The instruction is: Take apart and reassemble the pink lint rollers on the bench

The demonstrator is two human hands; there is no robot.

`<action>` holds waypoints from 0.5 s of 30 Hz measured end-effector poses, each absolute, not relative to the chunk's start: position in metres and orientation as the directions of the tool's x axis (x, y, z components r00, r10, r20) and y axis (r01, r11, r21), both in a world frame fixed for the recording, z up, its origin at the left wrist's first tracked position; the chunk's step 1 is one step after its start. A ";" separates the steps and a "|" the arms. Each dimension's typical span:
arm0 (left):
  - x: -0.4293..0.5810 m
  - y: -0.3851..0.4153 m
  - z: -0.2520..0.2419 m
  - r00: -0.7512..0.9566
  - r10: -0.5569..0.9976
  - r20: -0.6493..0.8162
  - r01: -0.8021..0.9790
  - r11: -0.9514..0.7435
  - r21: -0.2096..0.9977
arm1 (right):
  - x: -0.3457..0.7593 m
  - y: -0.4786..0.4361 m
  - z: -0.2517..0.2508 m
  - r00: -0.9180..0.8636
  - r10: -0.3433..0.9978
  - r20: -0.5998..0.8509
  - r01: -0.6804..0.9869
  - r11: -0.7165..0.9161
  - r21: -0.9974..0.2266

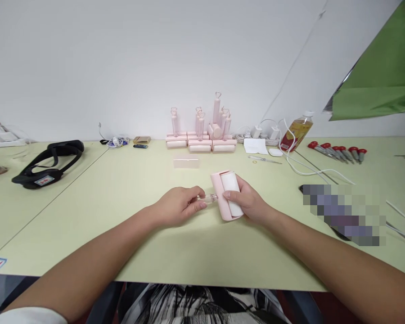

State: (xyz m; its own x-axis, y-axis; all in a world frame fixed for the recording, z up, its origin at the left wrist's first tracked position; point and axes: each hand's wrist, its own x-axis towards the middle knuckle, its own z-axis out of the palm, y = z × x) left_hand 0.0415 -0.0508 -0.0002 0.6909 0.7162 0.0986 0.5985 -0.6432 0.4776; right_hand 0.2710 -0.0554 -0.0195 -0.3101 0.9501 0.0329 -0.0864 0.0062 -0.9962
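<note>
My right hand [248, 199] is closed on a pink lint roller head [222, 197] with a white roll, its thumb across the roll. From the left, my left hand [182, 206] pinches a clear pinkish handle [209, 198] between thumb and fingers. The handle's right end meets the pink side of the roller head; its other end is hidden in my fingers. Beyond them on the table [148, 175] lies a translucent pink cover [186, 162]. Several pink rollers [200, 146] with upright handles stand in a group by the wall.
At the left lies a black headset [50, 164]. A coiled cable [115, 142] and small boxes sit near the wall. To the right are a drink bottle [295, 132], white cables, tweezers [265, 159], several red-capped tools [339, 152] and a blurred dark object [344, 216].
</note>
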 end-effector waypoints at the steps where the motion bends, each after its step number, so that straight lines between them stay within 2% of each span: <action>1: 0.042 -0.051 0.000 0.692 0.716 0.094 0.608 -0.648 0.457 | 0.270 -0.055 -0.020 -0.300 0.953 0.034 -0.067 0.014 -0.998; 7: 0.043 -0.053 0.001 0.715 0.696 0.061 0.633 -0.682 0.366 | 0.265 -0.059 -0.022 -0.281 0.960 0.003 0.032 0.012 -0.999; 15: 0.046 -0.055 0.001 0.722 0.689 0.063 0.636 -0.696 0.334 | 0.261 -0.066 -0.021 -0.242 0.970 -0.012 0.091 0.010 -0.996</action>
State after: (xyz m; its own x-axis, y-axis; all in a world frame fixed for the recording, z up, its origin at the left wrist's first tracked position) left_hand 0.0457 -0.0547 0.0009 0.7217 0.6893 0.0633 0.6355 -0.6961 0.3339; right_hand 0.2609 -0.0663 -0.0213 -0.2422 0.9702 -0.0122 0.0912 0.0102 -0.9958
